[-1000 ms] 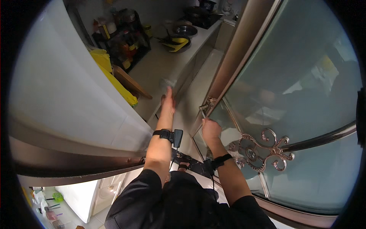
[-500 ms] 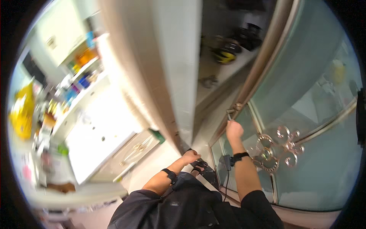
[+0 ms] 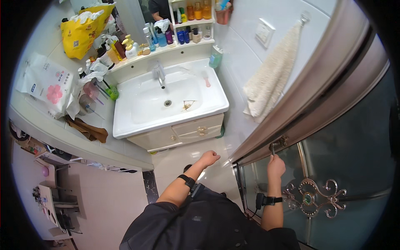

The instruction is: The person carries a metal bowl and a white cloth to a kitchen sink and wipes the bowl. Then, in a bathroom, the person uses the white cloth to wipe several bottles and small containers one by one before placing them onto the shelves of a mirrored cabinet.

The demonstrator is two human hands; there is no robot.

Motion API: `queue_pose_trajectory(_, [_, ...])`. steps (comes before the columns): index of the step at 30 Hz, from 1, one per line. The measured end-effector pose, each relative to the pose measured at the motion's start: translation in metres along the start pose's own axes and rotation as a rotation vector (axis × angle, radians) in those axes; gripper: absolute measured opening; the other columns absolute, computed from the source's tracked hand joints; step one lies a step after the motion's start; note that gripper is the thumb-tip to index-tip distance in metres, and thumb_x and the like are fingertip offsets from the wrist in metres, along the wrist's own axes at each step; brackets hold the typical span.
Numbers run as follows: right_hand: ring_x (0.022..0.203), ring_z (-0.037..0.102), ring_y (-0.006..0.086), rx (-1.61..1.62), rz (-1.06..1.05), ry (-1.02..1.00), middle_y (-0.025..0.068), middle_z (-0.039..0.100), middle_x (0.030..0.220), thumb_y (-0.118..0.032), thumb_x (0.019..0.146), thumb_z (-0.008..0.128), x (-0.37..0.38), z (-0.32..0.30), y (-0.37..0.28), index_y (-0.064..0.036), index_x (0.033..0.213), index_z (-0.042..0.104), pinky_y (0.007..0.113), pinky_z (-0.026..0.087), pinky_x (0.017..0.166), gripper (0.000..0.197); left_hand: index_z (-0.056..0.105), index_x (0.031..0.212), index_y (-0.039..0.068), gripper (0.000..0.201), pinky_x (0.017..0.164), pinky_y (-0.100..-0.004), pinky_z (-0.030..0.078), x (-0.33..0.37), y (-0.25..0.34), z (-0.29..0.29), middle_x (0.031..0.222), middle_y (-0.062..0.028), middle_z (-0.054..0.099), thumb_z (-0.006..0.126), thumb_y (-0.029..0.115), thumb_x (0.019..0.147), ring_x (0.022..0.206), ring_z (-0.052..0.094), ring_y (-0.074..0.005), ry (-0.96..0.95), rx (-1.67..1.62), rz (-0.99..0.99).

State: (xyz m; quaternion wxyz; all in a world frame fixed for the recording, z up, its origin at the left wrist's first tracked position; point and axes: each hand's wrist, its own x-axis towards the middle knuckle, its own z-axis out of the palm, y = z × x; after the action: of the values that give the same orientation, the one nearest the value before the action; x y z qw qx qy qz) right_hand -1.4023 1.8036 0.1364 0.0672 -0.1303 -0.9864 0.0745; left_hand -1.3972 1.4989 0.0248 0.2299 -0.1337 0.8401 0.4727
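My right hand [image 3: 276, 166] is closed around the lever handle [image 3: 273, 147] of a framed glass door [image 3: 350, 158] on the right. Silvery scrollwork with a green centre decorates the door [image 3: 308, 198], just right of my wrist. My left hand [image 3: 209, 158] hangs in front of my body with its fingers curled in, and I see nothing in it. It is above the pale tiled floor, short of a white washbasin [image 3: 139, 134] with cream drawers beneath. Each wrist wears a black strap with a small device.
Bottles crowd the shelf [image 3: 196, 43] behind the basin. A yellow bag [image 3: 85, 33] and a white pack [image 3: 50, 85] stand at the left. A beige towel [image 3: 271, 73] hangs on the tiled wall beside the door frame. At lower left, a dark threshold [image 3: 150, 187] borders another floor.
My view has swung left, bringing the basin to the middle. The gap beside the door, with a counter behind it, no longer shows. My right hand has kept its hold on the handle.
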Motion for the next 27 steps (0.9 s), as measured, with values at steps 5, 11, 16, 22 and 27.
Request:
queue_pose_trajectory(5, [0.072, 0.061, 0.0382, -0.044, 0.023, 0.022, 0.0179, 0.063, 0.075, -0.031, 0.087, 0.053, -0.017, 0.006, -0.019, -0.0082, 0.085, 0.062, 0.048, 0.047, 0.06, 0.024, 0.064, 0.093, 0.001, 0.041, 0.073, -0.037, 0.048, 0.012, -0.034, -0.063, 0.084, -0.0172, 0.065, 0.062, 0.039, 0.077, 0.081, 0.062, -0.0281, 0.009, -0.031, 0.043])
queue_pose_trajectory(11, [0.073, 0.062, 0.0363, -0.149, 0.134, 0.069, 0.0171, 0.064, 0.076, -0.025, 0.086, 0.054, -0.022, 0.006, -0.038, -0.0077, 0.085, 0.063, 0.047, 0.049, 0.061, 0.02, 0.064, 0.096, -0.001, 0.04, 0.071, -0.0357, 0.048, 0.028, -0.059, -0.174, 0.088, -0.0152, 0.066, 0.062, 0.036, 0.079, 0.081, 0.062, -0.0251, 0.122, 0.017, 0.133])
queue_pose_trajectory(16, [0.078, 0.062, 0.0355, -0.199, 0.271, 0.057, 0.019, 0.064, 0.082, -0.023, 0.087, 0.052, -0.02, 0.007, -0.056, -0.006, 0.087, 0.062, 0.046, 0.049, 0.063, 0.02, 0.061, 0.106, -0.002, 0.048, 0.08, -0.0362, 0.048, 0.042, -0.081, -0.254, 0.1, -0.0198, 0.064, 0.061, 0.036, 0.078, 0.092, 0.061, -0.0317, 0.111, 0.006, 0.089])
queue_pose_trajectory(22, [0.086, 0.062, 0.0329, -0.338, 0.279, -0.017, 0.0145, 0.062, 0.101, -0.022, 0.086, 0.055, -0.017, 0.017, -0.11, -0.0053, 0.104, 0.056, 0.043, 0.051, 0.071, 0.025, 0.06, 0.106, -0.004, 0.047, 0.078, -0.0344, 0.048, 0.055, -0.083, -0.307, 0.098, -0.0194, 0.064, 0.062, 0.035, 0.079, 0.091, 0.062, -0.027, 0.215, -0.184, 0.097])
queue_pose_trajectory(27, [0.089, 0.058, 0.0365, 0.064, -0.118, -0.101, 0.0181, 0.06, 0.097, -0.026, 0.081, 0.06, 0.02, 0.03, -0.256, -0.0037, 0.102, 0.058, 0.045, 0.048, 0.076, 0.031, 0.058, 0.109, -0.003, 0.047, 0.084, -0.0353, 0.047, 0.083, -0.096, -0.347, 0.105, -0.0206, 0.062, 0.061, 0.034, 0.081, 0.097, 0.061, -0.0301, 0.313, -0.184, 0.086])
